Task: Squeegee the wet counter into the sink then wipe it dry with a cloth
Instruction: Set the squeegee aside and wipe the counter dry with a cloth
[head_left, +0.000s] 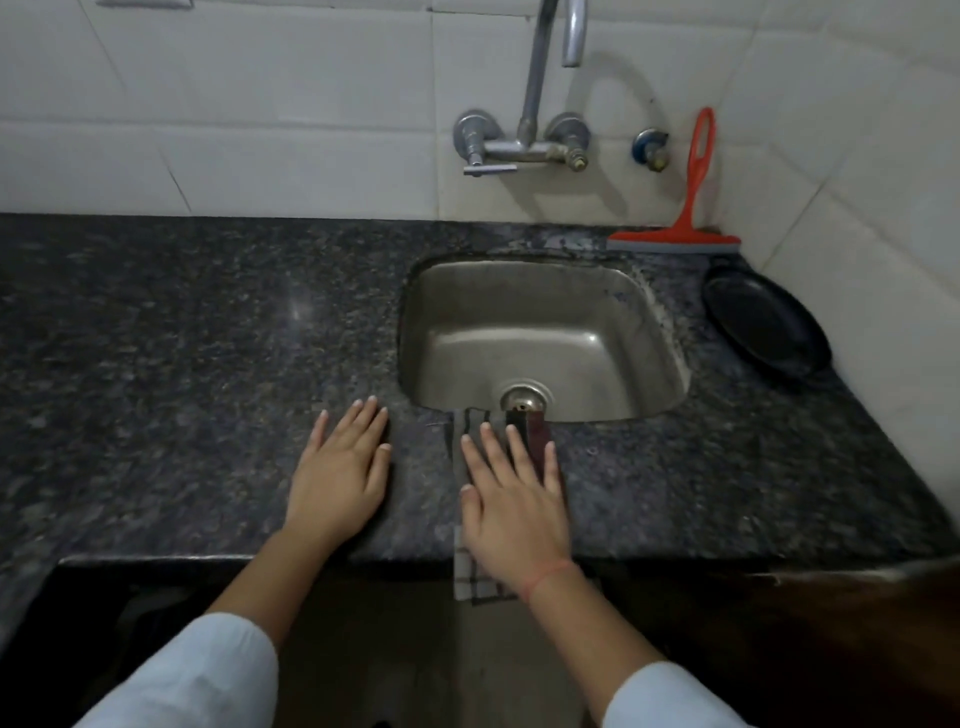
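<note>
The dark speckled granite counter (182, 338) runs across the view, with a steel sink (545, 332) set into it right of centre. A red squeegee (685, 228) leans against the wall tiles behind the sink, apart from both hands. My left hand (343, 467) lies flat on the counter, fingers spread, holding nothing. My right hand (511, 499) presses flat on a checked cloth (475, 577). The cloth stretches from the sink's front rim over the counter's front edge, and the hand hides most of it.
A wall-mounted tap (530, 140) with a tall spout stands over the sink. A black plate (763, 322) rests on the counter at the right, near the side wall. The counter's front edge (208, 558) runs just below my hands.
</note>
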